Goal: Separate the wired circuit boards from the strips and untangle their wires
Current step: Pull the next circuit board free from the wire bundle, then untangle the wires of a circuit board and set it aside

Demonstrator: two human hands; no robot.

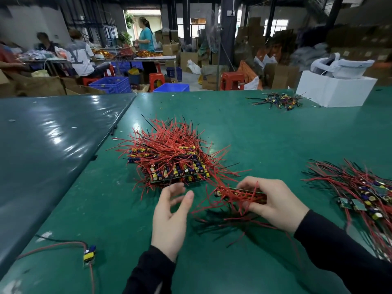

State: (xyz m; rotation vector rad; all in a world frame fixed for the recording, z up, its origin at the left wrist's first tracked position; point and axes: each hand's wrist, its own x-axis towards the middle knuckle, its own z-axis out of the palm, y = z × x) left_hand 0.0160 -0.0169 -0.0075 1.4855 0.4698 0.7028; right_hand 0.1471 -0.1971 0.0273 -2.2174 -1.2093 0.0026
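Observation:
A big pile of circuit board strips [176,160] bristling with red and black wires lies mid-table. My right hand [273,200] grips one strip of wired boards [239,195] just above the green table, its red and black wires hanging down and spreading beneath it. My left hand [171,211] hovers to the left of that strip with fingers loosely spread, holding nothing. A heap of wired boards [364,192] lies at the right. One single wired board [89,253] lies near the left front.
A white box [335,90] with a wrapped item stands at the far right, next to a small cluster of dark wired parts [280,100]. A darker table [53,134] adjoins on the left. People work at tables behind, among blue crates and red stools.

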